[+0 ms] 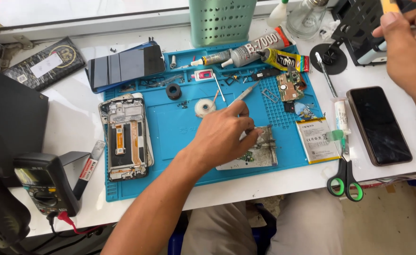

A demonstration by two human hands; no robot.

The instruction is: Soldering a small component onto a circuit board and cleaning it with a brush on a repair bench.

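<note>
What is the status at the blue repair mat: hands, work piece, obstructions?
Left hand holds metal tweezers over the grey metal plate. Right hand raised at the black stand. Nothing blocking the plate.

Lighting: bright daylight, entering from the window ledge [90,19] at the top of the frame, where the surface is overexposed to near white. White worktop [75,127] evenly lit; shadows soft and short, falling toward the viewer beneath the left hand [224,134]. Glare on the dark phone screen [380,123]. Focus sharp at centre. The right hand [406,47], close to the lens, is slightly soft. Mild wide-angle bending at the edges.
</note>
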